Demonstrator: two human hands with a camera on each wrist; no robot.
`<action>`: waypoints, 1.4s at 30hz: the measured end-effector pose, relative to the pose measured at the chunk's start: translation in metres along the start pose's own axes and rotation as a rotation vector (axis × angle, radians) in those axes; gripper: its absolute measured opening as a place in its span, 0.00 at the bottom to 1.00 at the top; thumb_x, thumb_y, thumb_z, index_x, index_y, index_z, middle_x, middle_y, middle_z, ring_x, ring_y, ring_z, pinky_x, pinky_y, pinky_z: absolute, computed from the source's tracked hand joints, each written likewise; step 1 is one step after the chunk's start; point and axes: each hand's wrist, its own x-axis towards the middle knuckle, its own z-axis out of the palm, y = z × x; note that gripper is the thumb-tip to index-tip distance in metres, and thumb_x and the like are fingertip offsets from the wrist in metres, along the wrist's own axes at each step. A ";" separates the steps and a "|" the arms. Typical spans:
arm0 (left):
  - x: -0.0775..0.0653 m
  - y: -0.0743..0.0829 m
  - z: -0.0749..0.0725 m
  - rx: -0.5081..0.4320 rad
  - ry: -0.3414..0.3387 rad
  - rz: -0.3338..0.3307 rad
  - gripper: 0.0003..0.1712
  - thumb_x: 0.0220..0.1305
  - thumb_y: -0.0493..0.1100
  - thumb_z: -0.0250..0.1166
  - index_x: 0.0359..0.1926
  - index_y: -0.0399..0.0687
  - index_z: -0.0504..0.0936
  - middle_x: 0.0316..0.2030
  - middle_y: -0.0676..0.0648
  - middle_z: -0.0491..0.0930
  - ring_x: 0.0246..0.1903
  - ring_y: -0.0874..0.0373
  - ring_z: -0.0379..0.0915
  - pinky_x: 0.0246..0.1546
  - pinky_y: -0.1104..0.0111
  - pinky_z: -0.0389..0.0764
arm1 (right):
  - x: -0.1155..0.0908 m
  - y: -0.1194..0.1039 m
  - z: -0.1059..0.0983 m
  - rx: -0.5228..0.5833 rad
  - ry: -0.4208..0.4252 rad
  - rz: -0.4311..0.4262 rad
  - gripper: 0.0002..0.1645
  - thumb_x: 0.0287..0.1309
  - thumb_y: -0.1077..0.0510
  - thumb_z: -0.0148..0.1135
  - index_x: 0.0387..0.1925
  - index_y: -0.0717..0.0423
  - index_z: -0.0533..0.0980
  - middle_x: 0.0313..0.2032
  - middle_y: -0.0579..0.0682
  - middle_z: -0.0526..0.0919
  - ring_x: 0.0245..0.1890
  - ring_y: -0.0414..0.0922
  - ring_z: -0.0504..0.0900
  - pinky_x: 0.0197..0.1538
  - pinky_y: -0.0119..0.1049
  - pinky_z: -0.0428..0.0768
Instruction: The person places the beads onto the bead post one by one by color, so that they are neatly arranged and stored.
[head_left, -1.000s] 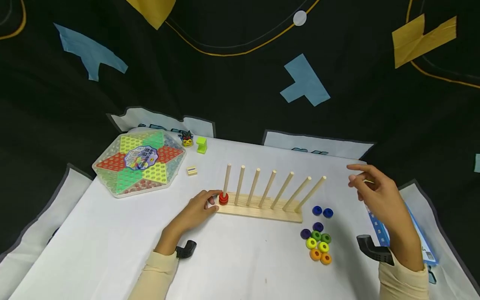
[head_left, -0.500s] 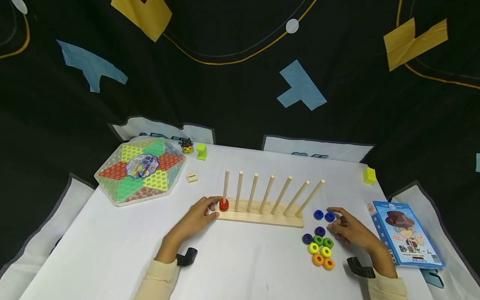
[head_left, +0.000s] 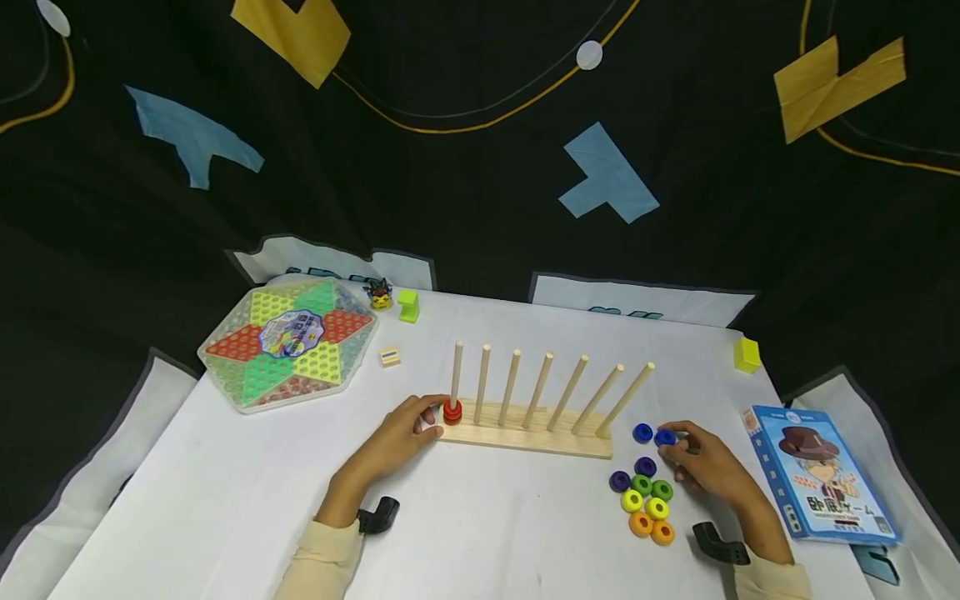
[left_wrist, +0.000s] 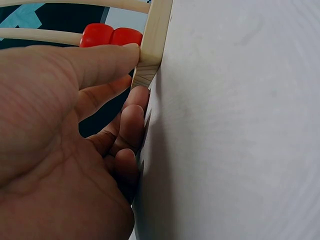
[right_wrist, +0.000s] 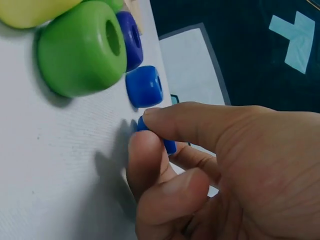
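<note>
In the head view the left forearm (head_left: 343,492), in a pale sleeve (head_left: 321,560), slants up and rightward from the bottom edge, ending in the left hand (head_left: 400,433) near the centre, its thumb and forefinger gripping. The right forearm (head_left: 761,527) leans up and leftward from the lower right, the right hand (head_left: 707,462) pinching with thumb and forefinger. In the wrist views the left thumb (left_wrist: 107,59) stretches across the upper left above bent fingers (left_wrist: 132,122), while the right hand fills the lower right, fingers curled beneath the thumb.
</note>
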 end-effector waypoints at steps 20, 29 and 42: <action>-0.002 -0.003 -0.004 0.008 0.000 -0.005 0.28 0.63 0.40 0.65 0.64 0.54 0.70 0.37 0.49 0.72 0.32 0.59 0.64 0.33 0.68 0.68 | -0.039 -0.123 -0.048 -0.101 0.328 -0.316 0.28 0.66 0.44 0.54 0.59 0.57 0.68 0.32 0.55 0.76 0.21 0.45 0.75 0.20 0.35 0.76; -0.004 -0.003 -0.002 0.002 -0.002 -0.035 0.29 0.63 0.40 0.65 0.64 0.57 0.71 0.36 0.51 0.71 0.31 0.59 0.64 0.32 0.68 0.68 | -0.046 -0.220 -0.033 -0.089 0.227 -0.472 0.26 0.64 0.45 0.58 0.59 0.51 0.69 0.31 0.54 0.76 0.20 0.48 0.75 0.18 0.35 0.75; -0.003 0.003 -0.001 0.001 0.000 -0.034 0.29 0.63 0.41 0.64 0.64 0.55 0.70 0.37 0.52 0.71 0.32 0.60 0.64 0.33 0.68 0.68 | -0.023 -0.298 0.039 -0.069 -0.073 -0.543 0.20 0.60 0.54 0.64 0.54 0.47 0.74 0.30 0.50 0.80 0.17 0.48 0.79 0.22 0.39 0.78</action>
